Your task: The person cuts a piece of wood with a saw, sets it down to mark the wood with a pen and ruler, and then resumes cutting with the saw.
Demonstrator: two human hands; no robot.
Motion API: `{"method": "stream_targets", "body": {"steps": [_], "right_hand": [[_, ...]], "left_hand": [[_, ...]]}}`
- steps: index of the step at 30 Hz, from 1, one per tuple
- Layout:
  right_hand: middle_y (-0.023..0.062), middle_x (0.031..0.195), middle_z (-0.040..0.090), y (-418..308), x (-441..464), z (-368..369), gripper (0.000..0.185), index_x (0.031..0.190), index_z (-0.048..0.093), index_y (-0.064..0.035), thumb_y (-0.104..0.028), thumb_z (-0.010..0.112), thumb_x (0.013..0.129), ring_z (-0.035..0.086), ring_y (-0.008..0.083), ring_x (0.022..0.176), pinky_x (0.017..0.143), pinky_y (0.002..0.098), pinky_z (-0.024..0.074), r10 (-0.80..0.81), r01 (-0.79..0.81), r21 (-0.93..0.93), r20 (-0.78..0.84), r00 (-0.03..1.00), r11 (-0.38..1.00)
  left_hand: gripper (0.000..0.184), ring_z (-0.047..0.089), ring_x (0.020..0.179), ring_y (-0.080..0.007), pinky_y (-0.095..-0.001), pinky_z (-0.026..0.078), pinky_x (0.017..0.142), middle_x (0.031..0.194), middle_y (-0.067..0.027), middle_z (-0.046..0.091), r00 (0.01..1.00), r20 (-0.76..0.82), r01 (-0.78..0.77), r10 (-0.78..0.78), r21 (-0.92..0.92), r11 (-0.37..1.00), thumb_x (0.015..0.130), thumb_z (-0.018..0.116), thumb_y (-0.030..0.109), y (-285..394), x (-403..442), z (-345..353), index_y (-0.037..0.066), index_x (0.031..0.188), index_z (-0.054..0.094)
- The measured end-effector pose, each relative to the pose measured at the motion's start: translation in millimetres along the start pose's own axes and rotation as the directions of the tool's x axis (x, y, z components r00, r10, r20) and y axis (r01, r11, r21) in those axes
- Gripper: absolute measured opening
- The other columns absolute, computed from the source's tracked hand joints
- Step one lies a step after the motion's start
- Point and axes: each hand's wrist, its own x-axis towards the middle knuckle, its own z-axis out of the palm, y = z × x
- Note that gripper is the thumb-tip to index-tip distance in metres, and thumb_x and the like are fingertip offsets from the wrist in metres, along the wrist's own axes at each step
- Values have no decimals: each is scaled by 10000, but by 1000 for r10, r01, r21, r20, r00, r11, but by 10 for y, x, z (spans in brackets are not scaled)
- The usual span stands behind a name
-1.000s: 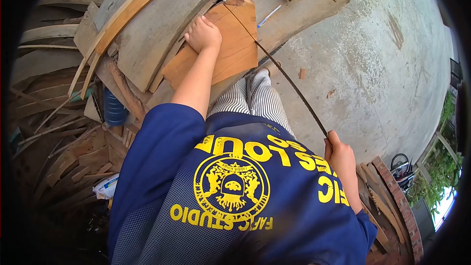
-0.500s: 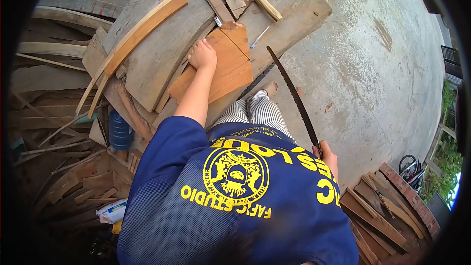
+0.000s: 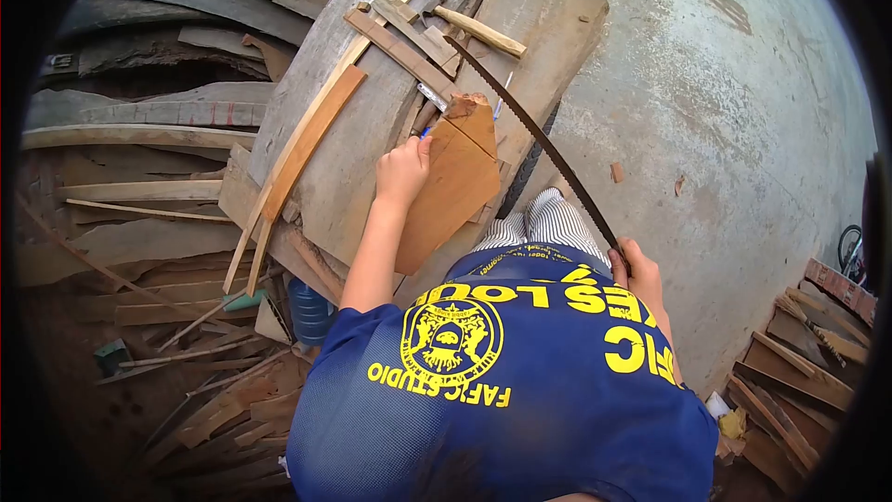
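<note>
My right hand (image 3: 641,274) is closed around the near end of a handsaw (image 3: 548,144), whose long dark toothed blade slants up to the left. The blade passes over or just beside the far right side of an orange-brown board (image 3: 451,191); whether it touches cannot be told. A dark line crosses the board near its rough far end. My left hand (image 3: 404,167) grips the board's left edge, fingers curled. Something blue shows at its fingertips. A metal ruler-like strip (image 3: 432,98) and a hammer (image 3: 478,31) lie beyond, with a pen (image 3: 503,98) partly behind the blade.
Thick grey slabs (image 3: 548,19) form the work surface, with wood strips (image 3: 311,139) and short offcuts (image 3: 400,42) on it. Stacked planks (image 3: 149,112) and a blue water jug (image 3: 309,311) are at left. Concrete floor (image 3: 725,130) and more scrap wood (image 3: 808,363) lie right.
The saw blade has swung up and left towards the board. The board has turned, and my left hand has shifted from its top to its left edge. The whole view has also shifted.
</note>
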Motion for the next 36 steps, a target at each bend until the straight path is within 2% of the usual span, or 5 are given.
{"method": "stream_targets", "body": {"steps": [8,13,16,32,36], "right_hand": [[198,756,610,223,193,245,118,970,573,-47,-56,599,855,615,347,659,557,340,470,-307,307,-108,20,951,945],[162,718,623,272,169,332,130,943,575,-57,-82,625,826,619,335,625,538,382,480,-472,489,173,-131,872,855],[154,711,615,166,180,381,141,927,570,-36,-43,641,805,612,327,609,534,365,473,-390,392,-87,46,920,916],[188,702,612,115,167,328,135,967,606,-63,-95,608,835,619,342,620,543,394,474,-485,497,279,-116,867,822],[181,688,608,57,252,231,155,971,609,-52,-79,630,819,616,327,595,528,364,471,-355,357,-27,60,933,934]], "left_hand": [[478,601,525,-339,-399,466,464,567,-138,585,996,-71,-42,45,45,998,801,652,502,384,-111,-808,61,676,517],[491,628,517,-285,-368,483,449,585,-118,616,996,-73,-46,57,146,988,743,679,545,294,-217,-809,76,703,539],[483,631,528,-286,-369,488,461,596,-119,619,996,-68,-45,57,160,986,732,691,535,341,-245,-850,77,701,541],[397,628,551,-291,-369,493,490,614,-108,625,995,-94,-21,35,149,989,687,757,407,426,-295,-1117,82,668,531],[456,592,518,-321,-398,453,463,565,-121,583,990,-130,-49,62,100,994,694,754,447,426,-290,-1099,64,633,514]]}}
